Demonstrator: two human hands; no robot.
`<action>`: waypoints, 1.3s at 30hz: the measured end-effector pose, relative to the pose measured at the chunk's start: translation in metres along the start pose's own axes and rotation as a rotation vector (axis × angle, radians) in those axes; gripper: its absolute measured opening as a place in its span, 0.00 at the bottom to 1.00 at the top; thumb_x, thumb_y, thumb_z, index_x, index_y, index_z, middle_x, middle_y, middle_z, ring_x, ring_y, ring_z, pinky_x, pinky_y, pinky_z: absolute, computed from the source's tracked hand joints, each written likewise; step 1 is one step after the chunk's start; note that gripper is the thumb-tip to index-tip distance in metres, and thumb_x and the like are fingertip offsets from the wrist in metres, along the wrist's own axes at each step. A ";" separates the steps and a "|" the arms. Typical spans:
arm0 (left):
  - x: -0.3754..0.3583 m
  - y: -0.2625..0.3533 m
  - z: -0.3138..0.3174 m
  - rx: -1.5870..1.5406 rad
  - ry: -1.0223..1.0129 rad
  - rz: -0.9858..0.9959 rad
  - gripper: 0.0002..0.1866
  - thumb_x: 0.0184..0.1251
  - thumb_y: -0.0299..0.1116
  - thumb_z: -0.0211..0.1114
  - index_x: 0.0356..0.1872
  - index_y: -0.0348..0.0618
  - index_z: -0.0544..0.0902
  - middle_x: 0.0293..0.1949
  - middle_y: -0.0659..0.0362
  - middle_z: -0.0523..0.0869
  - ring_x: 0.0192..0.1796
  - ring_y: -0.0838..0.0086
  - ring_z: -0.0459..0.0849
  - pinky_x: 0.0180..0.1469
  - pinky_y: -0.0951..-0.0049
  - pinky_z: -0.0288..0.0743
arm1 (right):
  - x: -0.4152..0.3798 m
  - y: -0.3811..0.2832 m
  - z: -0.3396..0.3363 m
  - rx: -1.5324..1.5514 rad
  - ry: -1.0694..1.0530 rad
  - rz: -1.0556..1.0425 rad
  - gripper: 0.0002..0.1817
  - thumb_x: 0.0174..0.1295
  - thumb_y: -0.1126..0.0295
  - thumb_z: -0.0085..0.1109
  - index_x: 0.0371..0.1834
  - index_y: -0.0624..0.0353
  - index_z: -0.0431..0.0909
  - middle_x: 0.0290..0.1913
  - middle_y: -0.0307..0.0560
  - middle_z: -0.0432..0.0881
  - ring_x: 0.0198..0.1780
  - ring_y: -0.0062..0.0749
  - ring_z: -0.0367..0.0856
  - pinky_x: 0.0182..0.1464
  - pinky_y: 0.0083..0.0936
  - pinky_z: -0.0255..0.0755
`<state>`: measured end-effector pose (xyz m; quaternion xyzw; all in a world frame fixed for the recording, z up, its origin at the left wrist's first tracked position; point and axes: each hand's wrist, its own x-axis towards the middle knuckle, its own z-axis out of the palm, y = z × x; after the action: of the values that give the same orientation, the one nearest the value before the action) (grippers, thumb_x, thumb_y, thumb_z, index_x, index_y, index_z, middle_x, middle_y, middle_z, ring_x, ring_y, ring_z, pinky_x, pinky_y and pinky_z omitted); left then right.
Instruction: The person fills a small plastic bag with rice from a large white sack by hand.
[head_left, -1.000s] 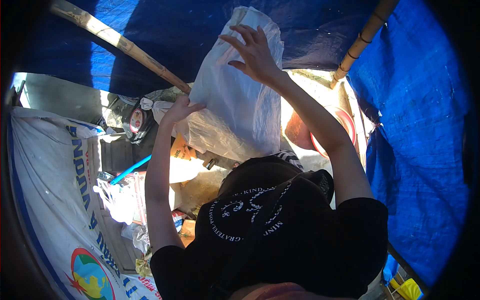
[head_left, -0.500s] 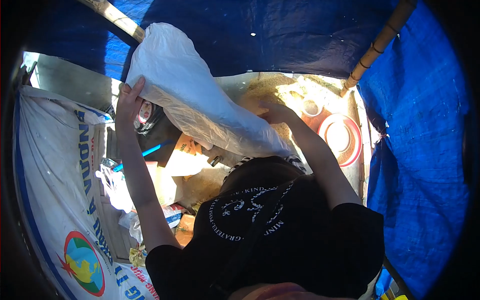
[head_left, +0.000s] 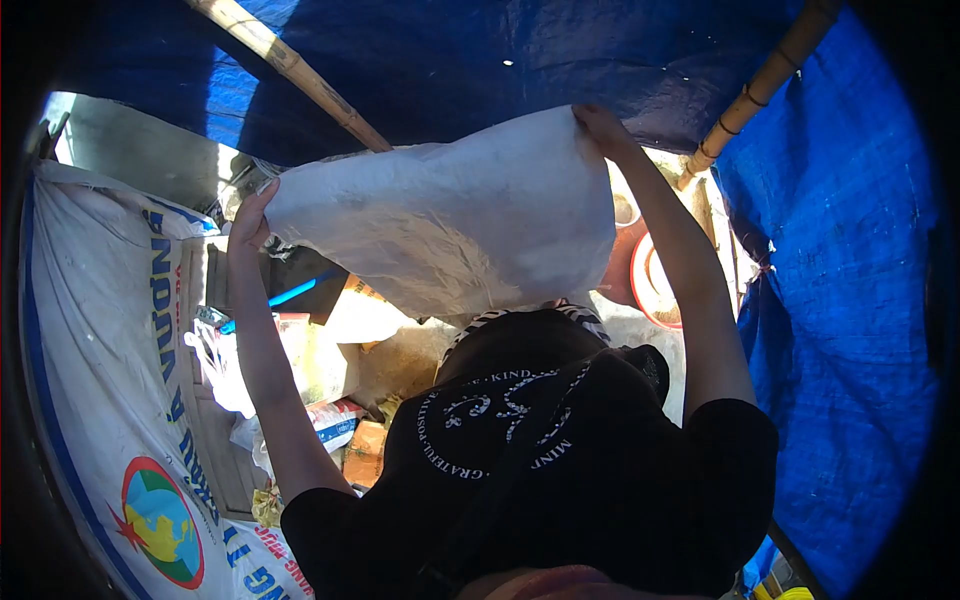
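Observation:
A large white plastic sack (head_left: 450,215) is stretched out sideways in front of my body, creased and partly see-through. My left hand (head_left: 252,218) grips its left edge, fingers closed on the material. At the upper right corner, my right hand (head_left: 603,130) is closed on the sack too, with that arm reaching forward. The sack covers much of the ground behind it. Its lower edge hangs close to my black shirt (head_left: 560,450).
Blue tarpaulin (head_left: 830,330) hangs ahead and to the right, with bamboo poles (head_left: 300,75) across it. A printed white banner (head_left: 110,380) hangs at the left. A red-rimmed basin (head_left: 655,285), a blue stick (head_left: 292,292) and orange bricks (head_left: 365,452) lie below.
My right hand has moved up and forward from beside the sack and now holds its corner. The sack has gone from a slanting, bunched shape to spread wide. My left hand keeps its hold.

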<state>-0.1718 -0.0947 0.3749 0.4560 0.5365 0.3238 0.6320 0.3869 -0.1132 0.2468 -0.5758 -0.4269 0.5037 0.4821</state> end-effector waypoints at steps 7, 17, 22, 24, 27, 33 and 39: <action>0.007 -0.009 0.029 -0.518 -0.162 0.038 0.21 0.57 0.41 0.56 0.48 0.38 0.70 0.45 0.57 0.76 0.48 0.71 0.73 0.49 0.68 0.67 | -0.029 -0.127 0.014 0.282 0.399 -0.443 0.16 0.53 0.66 0.54 0.43 0.61 0.68 0.31 0.42 0.73 0.31 0.20 0.70 0.33 0.16 0.65; 0.006 0.014 0.049 -0.322 -0.153 0.364 0.33 0.54 0.24 0.55 0.61 0.42 0.49 0.48 0.51 0.71 0.51 0.69 0.70 0.54 0.68 0.62 | -0.050 -0.165 -0.020 0.212 -0.058 -0.466 0.27 0.47 0.66 0.60 0.51 0.59 0.63 0.38 0.47 0.74 0.40 0.29 0.73 0.43 0.24 0.67; 0.016 -0.009 0.054 0.088 -0.028 0.272 0.36 0.52 0.20 0.55 0.61 0.44 0.46 0.47 0.49 0.70 0.51 0.67 0.70 0.52 0.67 0.64 | -0.033 -0.110 -0.033 -0.557 -0.074 -0.498 0.34 0.42 0.70 0.65 0.55 0.59 0.59 0.46 0.50 0.71 0.45 0.30 0.72 0.46 0.24 0.67; 0.029 -0.012 0.038 -0.120 0.031 0.244 0.36 0.52 0.20 0.55 0.61 0.44 0.46 0.45 0.50 0.71 0.49 0.67 0.71 0.52 0.67 0.64 | -0.034 -0.114 -0.035 -0.417 -0.050 -0.483 0.32 0.43 0.70 0.64 0.54 0.59 0.61 0.45 0.49 0.72 0.44 0.30 0.73 0.44 0.24 0.67; 0.046 -0.019 0.008 -0.410 0.045 0.195 0.32 0.54 0.21 0.54 0.60 0.43 0.50 0.42 0.50 0.73 0.47 0.68 0.72 0.51 0.68 0.65 | -0.032 -0.124 -0.031 -0.255 -0.033 -0.390 0.26 0.45 0.70 0.61 0.50 0.60 0.65 0.42 0.47 0.74 0.41 0.28 0.74 0.41 0.23 0.68; 0.048 -0.020 0.013 0.379 0.391 0.189 0.30 0.50 0.32 0.61 0.55 0.40 0.60 0.44 0.48 0.72 0.47 0.63 0.71 0.51 0.65 0.63 | -0.036 -0.136 0.005 -0.470 0.128 -0.435 0.14 0.46 0.67 0.56 0.34 0.63 0.73 0.29 0.46 0.78 0.30 0.27 0.75 0.32 0.22 0.67; -0.018 0.020 0.202 1.379 0.487 0.831 0.45 0.34 0.50 0.69 0.57 0.48 0.59 0.55 0.45 0.62 0.59 0.52 0.57 0.60 0.53 0.43 | -0.072 -0.173 0.114 -0.635 -0.025 -0.688 0.10 0.48 0.69 0.55 0.28 0.66 0.72 0.19 0.46 0.74 0.20 0.24 0.68 0.24 0.24 0.63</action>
<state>0.0224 -0.1493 0.4021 0.8177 0.5242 0.2190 -0.0923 0.2640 -0.1394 0.4260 -0.5136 -0.7319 0.1660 0.4160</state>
